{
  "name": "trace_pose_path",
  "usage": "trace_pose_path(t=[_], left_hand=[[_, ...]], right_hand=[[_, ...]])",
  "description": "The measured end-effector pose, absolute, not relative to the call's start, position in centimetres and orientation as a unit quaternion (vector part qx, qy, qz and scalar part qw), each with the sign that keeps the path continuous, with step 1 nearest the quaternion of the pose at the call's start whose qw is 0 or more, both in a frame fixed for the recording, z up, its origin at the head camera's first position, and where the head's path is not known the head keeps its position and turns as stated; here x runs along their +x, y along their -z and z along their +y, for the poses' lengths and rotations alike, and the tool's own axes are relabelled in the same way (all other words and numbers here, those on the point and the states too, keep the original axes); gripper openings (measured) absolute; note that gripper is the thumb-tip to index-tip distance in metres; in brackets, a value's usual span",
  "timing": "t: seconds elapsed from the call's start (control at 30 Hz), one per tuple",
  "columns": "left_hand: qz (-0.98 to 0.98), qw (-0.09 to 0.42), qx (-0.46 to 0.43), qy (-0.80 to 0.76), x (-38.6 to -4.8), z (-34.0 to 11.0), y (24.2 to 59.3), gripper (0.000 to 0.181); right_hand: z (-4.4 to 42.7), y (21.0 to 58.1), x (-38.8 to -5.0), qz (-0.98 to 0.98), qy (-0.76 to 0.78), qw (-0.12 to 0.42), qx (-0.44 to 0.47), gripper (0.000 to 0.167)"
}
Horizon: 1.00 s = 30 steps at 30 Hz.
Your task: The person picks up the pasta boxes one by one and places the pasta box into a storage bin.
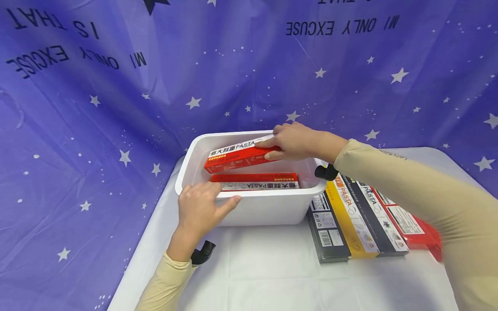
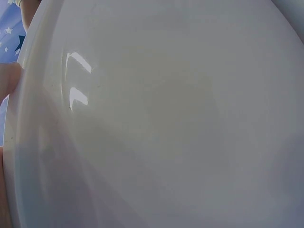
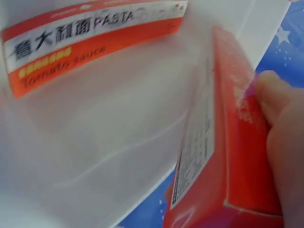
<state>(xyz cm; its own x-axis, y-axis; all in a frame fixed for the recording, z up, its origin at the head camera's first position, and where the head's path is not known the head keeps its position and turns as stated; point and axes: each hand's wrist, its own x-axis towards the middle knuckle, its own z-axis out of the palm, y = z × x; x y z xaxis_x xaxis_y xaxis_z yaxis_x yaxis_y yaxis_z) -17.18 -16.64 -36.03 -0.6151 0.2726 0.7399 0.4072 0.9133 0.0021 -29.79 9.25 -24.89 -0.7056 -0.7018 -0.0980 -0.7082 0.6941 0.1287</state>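
Bin: white bin [image 1: 264, 211], centre of head view, on a white-covered table [image 1: 264, 272].
Held box: red tomato-sauce pasta box [image 1: 238, 159], over the bin's interior along the far side, tilted, right end higher; whether its low end touches the bin cannot be told.
Right hand: hand [image 1: 297, 140] at the bin's upper right; fingers and thumb closed about the box's right end, gap no wider than the box.
Left hand: hand [image 1: 200, 209] at the bin's lower left; fingers bent over the near rim, thumb out straight along it, fingertips hidden, no box held.
Second box: another red pasta box [image 1: 254, 178], inside along the near wall.
Outside boxes: dark box [image 1: 328, 235], yellow box [image 1: 352, 220], black box [image 1: 379, 220] and red package [image 1: 426, 233], lower right, side by side.
Step (judged): handling the red box within the bin; placing or removing, one moment cannot settle.
Next move calls for: firm end grip, bin steadied, tilt controlled so the box clears rim and neighbour.
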Motion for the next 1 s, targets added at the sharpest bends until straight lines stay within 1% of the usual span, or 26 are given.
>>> trace_pose_path(t=[0.13,0.43,0.7,0.9,1.0], left_hand=[[-0.897,0.390,-0.188,0.087,-17.1,-16.7,36.0,0.072],[-0.894,0.399,-0.189,0.080,-17.1,-16.6,36.0,0.079],[-0.891,0.406,-0.191,0.075,-17.1,-16.7,36.0,0.078],[-0.892,0.402,-0.191,0.081,-17.1,-16.6,36.0,0.079],[-0.892,0.401,-0.191,0.081,-17.1,-16.6,36.0,0.078]], right_hand=[[8.0,25.5,-30.0,0.917,-0.087,0.044,-0.386,0.054],[6.5,26.9,-30.3,0.915,-0.086,0.067,-0.389,0.052],[6.8,28.1,-31.1,0.915,-0.057,0.076,-0.392,0.053],[7.1,28.4,-31.4,0.917,-0.058,0.070,-0.387,0.056],[7.3,28.5,-31.5,0.918,-0.055,0.076,-0.386,0.056]])
